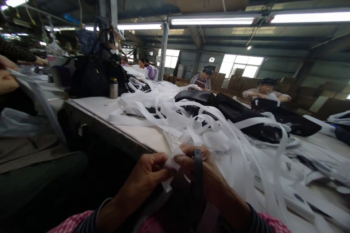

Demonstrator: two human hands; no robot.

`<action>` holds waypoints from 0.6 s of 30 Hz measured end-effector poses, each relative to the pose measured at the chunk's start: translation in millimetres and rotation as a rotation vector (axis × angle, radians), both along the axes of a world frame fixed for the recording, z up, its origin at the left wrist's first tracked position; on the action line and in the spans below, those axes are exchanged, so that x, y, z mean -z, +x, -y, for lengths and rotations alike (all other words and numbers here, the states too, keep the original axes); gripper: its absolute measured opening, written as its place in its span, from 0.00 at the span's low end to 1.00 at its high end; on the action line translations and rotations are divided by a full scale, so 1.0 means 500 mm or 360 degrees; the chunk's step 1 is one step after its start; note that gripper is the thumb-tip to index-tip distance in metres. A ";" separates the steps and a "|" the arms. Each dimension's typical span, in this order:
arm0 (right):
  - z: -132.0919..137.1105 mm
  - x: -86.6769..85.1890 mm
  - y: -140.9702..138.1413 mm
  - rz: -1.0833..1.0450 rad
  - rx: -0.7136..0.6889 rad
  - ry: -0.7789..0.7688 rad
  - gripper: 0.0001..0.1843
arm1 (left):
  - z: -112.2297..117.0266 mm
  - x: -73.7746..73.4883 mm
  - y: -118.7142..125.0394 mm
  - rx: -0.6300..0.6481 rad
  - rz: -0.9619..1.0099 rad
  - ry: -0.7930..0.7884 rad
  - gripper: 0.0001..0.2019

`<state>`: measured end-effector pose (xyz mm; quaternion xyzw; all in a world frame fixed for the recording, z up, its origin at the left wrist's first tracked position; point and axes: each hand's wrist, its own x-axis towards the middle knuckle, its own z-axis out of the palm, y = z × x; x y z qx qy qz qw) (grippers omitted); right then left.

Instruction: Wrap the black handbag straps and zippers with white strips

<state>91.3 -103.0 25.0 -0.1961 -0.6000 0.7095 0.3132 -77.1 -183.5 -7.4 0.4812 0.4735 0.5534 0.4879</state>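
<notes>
My left hand (149,174) is closed in a pinch on a white paper strip (171,164) at the near edge of the worktable (142,134). My right hand (203,169) is closed too, gripping the same white strip together with a dark strap (198,174) that runs down over its fingers. The two hands meet just in front of a big tangle of white strips (207,127). Black bags (235,111) lie half buried in the strips behind.
A metal flask (113,88) and a large black bag (93,74) stand at the table's far left end. Another person's hand (7,78) holds a strip at the left edge. Several workers sit across the table and further back; cardboard boxes line the far wall.
</notes>
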 end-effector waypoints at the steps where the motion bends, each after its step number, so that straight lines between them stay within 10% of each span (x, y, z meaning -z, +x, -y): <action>1: 0.012 0.012 -0.004 -0.0047 0.0020 -0.0018 0.18 | 0.007 0.009 0.005 -0.0017 0.0027 -0.0015 0.19; 11: 0.059 0.072 -0.010 0.0024 0.0144 -0.0148 0.19 | 0.064 0.098 0.028 -0.0178 0.0022 -0.0025 0.20; 18: 0.012 -0.077 0.081 -0.0313 0.0447 0.0199 0.24 | 0.067 0.190 -0.021 -0.0150 -0.0343 -0.0037 0.19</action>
